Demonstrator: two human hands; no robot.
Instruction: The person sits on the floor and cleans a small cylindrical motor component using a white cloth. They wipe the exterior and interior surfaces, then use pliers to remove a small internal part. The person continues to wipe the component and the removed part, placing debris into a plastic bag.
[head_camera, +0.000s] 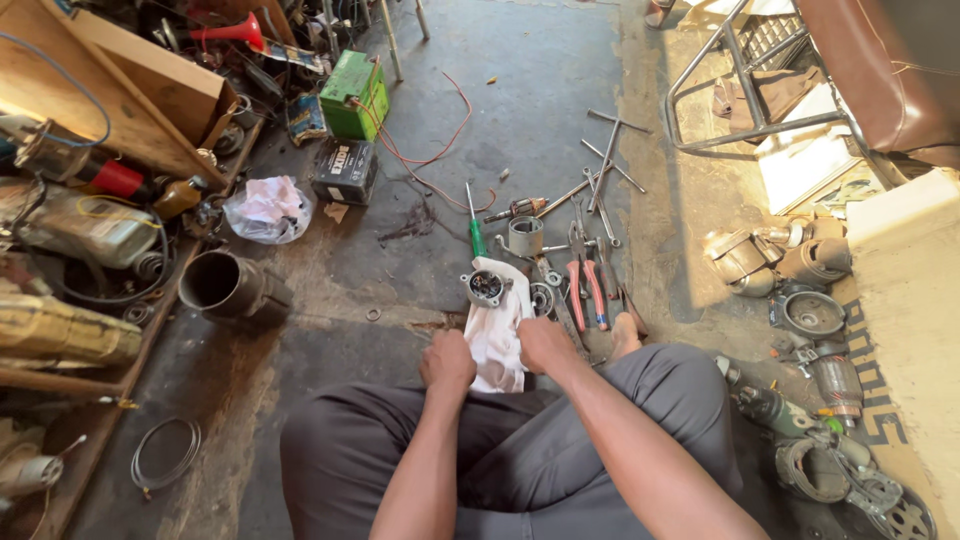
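Two hands work a white rag (497, 335) on the concrete floor (340, 370) just in front of the seated person's knees. Left hand (447, 360) is clenched on the rag's left edge, right hand (543, 343) grips its right side. Rag's top end lies under a small round metal part (486, 287), touching it. Just beyond: green-handled screwdriver (476, 232), metal cup (525, 236). Right of rag, red-handled pliers (587, 290) w/ other tools close by. Further off: dark pipe (222, 284) at left, green box (354, 95) beyond.
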